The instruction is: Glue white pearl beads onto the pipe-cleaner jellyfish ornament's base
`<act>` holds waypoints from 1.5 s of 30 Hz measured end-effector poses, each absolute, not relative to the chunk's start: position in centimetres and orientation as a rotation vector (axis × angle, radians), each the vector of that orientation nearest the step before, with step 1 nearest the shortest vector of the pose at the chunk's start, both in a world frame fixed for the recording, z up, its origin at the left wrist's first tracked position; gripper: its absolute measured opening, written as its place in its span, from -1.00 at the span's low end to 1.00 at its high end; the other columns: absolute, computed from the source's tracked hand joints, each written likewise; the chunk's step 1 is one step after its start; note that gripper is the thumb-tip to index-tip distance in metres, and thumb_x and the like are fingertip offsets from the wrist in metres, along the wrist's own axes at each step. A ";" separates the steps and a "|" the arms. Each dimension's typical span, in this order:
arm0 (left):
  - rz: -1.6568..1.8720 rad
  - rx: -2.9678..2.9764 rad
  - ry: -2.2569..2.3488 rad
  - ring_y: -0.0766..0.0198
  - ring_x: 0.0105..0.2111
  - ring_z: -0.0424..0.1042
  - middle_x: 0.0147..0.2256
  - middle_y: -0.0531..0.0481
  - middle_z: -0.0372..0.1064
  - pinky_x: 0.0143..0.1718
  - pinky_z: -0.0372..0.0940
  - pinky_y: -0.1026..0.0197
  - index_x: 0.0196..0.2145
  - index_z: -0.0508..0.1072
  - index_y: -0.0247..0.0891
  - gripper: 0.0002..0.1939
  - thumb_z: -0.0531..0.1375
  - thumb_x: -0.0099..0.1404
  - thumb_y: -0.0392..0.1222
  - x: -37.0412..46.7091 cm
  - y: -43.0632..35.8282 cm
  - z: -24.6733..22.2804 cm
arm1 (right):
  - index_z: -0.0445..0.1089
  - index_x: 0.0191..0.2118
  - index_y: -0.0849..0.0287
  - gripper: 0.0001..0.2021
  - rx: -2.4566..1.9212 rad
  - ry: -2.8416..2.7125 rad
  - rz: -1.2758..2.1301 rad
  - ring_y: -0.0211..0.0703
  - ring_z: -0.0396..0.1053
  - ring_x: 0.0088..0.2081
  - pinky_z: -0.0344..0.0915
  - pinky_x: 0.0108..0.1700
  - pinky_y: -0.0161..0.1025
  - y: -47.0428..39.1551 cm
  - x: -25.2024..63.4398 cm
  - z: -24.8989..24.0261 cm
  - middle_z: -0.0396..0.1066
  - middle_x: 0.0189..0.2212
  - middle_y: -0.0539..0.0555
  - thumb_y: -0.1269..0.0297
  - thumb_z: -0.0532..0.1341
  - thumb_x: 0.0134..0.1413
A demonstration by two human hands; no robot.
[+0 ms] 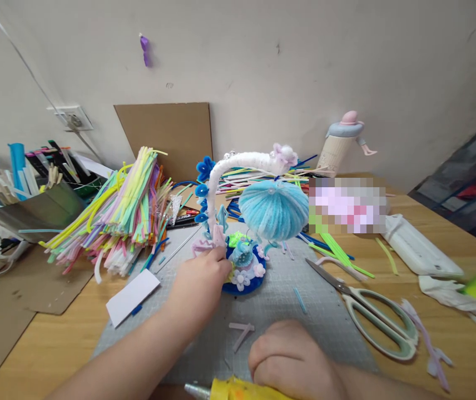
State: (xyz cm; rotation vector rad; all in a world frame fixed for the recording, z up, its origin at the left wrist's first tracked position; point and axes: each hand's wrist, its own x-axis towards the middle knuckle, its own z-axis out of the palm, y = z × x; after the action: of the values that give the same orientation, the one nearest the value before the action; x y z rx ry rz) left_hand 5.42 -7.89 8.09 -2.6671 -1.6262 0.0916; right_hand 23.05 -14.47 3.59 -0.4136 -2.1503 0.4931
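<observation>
A pipe-cleaner lamp (244, 162) stands on the cutting mat, with a white curved arm, blue flowers up its side and a round dark-blue base. From its tip hangs a pleated light-blue shade (277, 208). My left hand (204, 280) is closed at the left of the base, around the lower end of a pink pipe-cleaner piece (218, 234); its fingertips are partly hidden. Low in the view, my right hand (290, 355) grips a yellow glue gun (242, 389), whose metal nozzle points left. Small pale strips (242, 333) lie between the hands.
Scissors (358, 303) lie open at the right, near a white box-shaped object (424, 250). Bundled pipe cleaners (125, 216) and a metal pen holder (41, 214) fill the left. A white card (133, 297) rests on the grey mat (196, 347). Cardboard (171, 133) leans on the wall.
</observation>
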 end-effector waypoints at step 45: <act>0.026 -2.380 -2.419 0.11 -0.36 0.38 -0.38 -0.08 0.43 -0.44 0.07 0.20 -0.44 0.37 -0.21 -0.60 -0.11 0.34 0.03 -1.8 -9.1 8.5 | 0.32 -0.45 0.18 -0.48 -0.402 -2.092 0.565 -0.29 0.34 -0.57 0.20 -0.50 -0.32 -14.0 22.7 3.0 0.42 -0.56 0.03 0.09 -0.23 0.35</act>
State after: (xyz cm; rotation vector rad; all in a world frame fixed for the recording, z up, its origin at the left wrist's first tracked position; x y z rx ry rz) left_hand -1.78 -9.06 8.49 -2.3805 -2.4193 0.0258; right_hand 22.71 -13.96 3.03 -0.4023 -2.0922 0.5652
